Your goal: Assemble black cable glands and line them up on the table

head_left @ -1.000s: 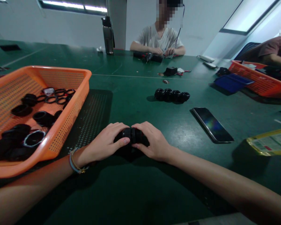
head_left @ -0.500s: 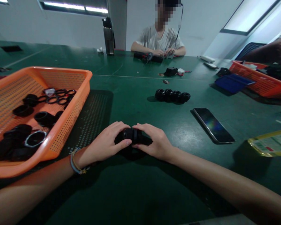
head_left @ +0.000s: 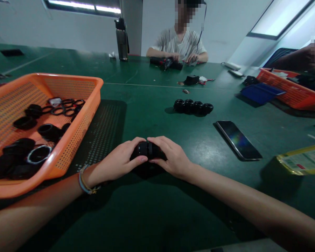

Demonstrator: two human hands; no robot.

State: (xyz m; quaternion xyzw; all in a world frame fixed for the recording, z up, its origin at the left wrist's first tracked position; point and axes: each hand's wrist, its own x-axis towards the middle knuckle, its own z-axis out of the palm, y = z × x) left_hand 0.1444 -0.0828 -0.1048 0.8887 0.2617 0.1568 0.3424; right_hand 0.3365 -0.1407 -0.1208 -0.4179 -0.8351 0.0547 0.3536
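A black cylindrical fitting (head_left: 144, 149) lies sideways between my two hands, low over the table in the middle of the view. My left hand (head_left: 124, 157) is closed around its left end, thumb in front and fingers behind. From the other side, my right hand (head_left: 173, 155) grips the right end in the same way. Both ends are partly covered by my fingers, and a narrow band shows between the hands. Beyond them stands a row of several black ring-topped fittings (head_left: 193, 106).
An orange basket (head_left: 101, 85) with black fittings and rings stands at the left. To the right lie a phone (head_left: 237, 140) and a yellow-edged box (head_left: 301, 159). A blue tray (head_left: 262, 92), another orange basket (head_left: 296, 92), a bottle (head_left: 122, 42) and a co-worker (head_left: 178, 45) are farther back.
My right hand's fingers have drawn in closer around the fitting and shifted slightly left. My left hand stays nearly where it was. The co-worker's hands have moved slightly.
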